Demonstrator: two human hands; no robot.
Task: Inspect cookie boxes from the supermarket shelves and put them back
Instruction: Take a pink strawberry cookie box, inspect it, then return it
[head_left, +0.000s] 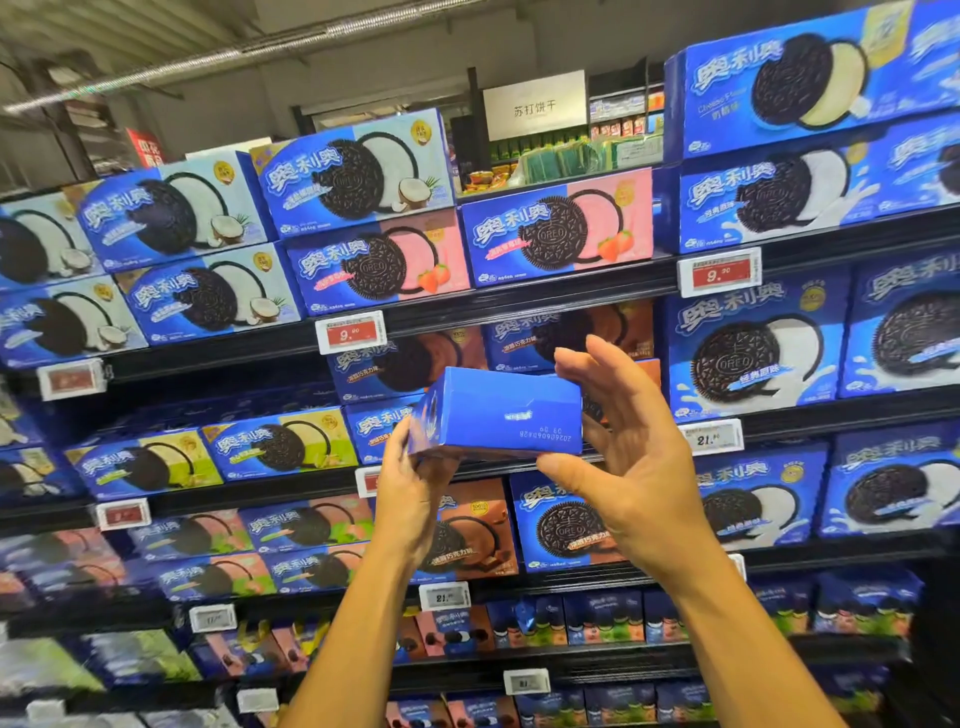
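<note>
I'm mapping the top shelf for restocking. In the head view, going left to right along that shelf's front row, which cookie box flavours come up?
Coconut boxes → strawberry boxes → original white-cream boxes. Below them, the left hand and right hand hold a blue box.

1. A blue cookie box (501, 413) is held up in front of the shelves (519, 299), closed, tilted, with a plain narrow side facing the camera
2. That side carries a small printed date code that reads upside down
3. The left hand (410, 488) grips its lower left corner from below
4. The right hand (623, 452) frames its right end, thumb under the bottom edge, fingers (597, 364) spread above
</note>
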